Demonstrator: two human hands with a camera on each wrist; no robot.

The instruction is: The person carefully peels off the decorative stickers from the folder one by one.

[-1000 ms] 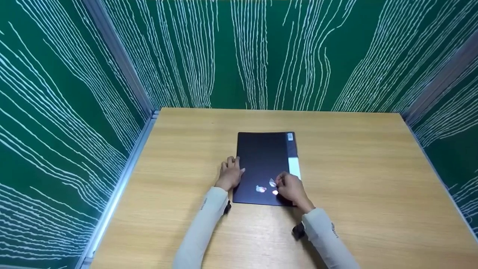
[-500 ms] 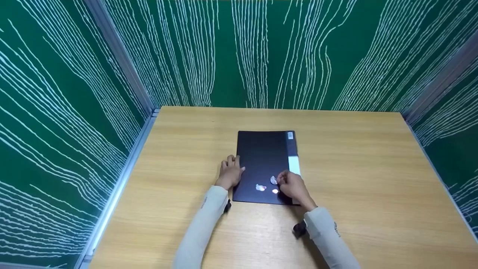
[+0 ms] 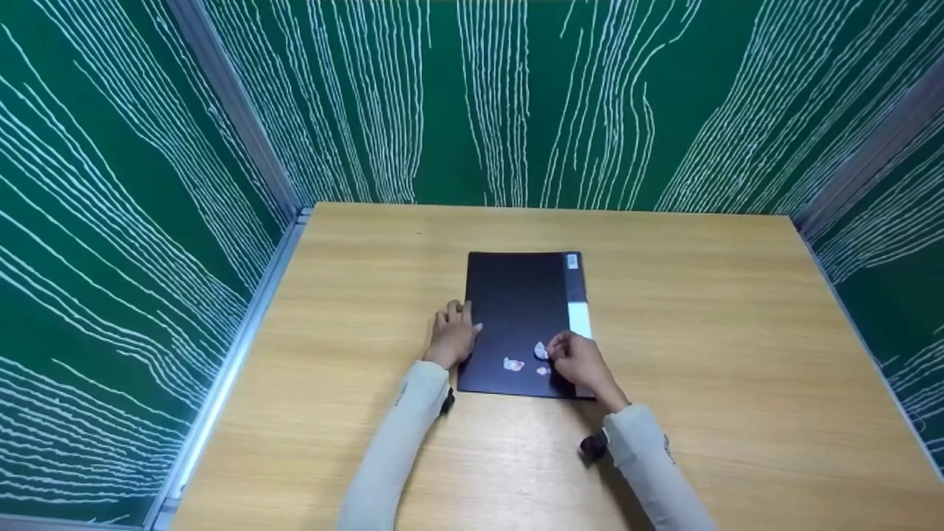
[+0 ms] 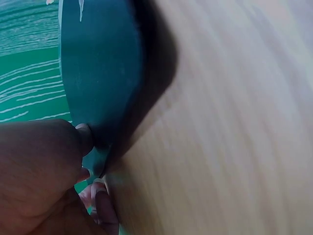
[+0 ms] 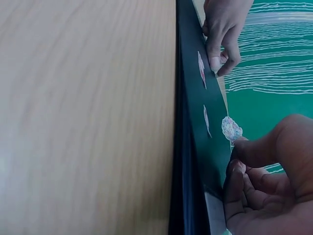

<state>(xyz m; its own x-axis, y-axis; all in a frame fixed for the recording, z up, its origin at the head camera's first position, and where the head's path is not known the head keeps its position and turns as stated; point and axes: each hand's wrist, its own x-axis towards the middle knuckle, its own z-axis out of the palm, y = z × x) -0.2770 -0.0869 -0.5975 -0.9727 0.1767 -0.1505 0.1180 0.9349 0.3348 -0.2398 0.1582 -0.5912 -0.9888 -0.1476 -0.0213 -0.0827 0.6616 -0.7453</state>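
A black folder [image 3: 512, 295] lies on the table, with a pale strip along its right side. My left hand [image 3: 451, 338] holds its left edge; in the left wrist view the thumb [image 4: 84, 134] is on the cover and the fingers are at the edge. Between thumb and fingertips my right hand [image 3: 582, 361] pinches a small, light patterned sticker [image 5: 232, 129] over the folder's lower right part. Two more stickers lie flat on the cover: a larger one [image 3: 513, 364] and a smaller pinkish one [image 3: 543, 371]. The curled fingers hide part of the held sticker.
The wooden table [image 3: 354, 295] extends around the folder. Green walls [image 3: 442, 103] with white wavy lines stand behind it and at both sides, with metal posts [image 3: 236, 103] at the corners. A white label [image 3: 572, 261] sits at the folder's top right.
The sticker in my right hand has turned and shows its patterned face more. The right hand has shifted slightly right. My left hand keeps its place on the folder; the head view has tilted slightly.
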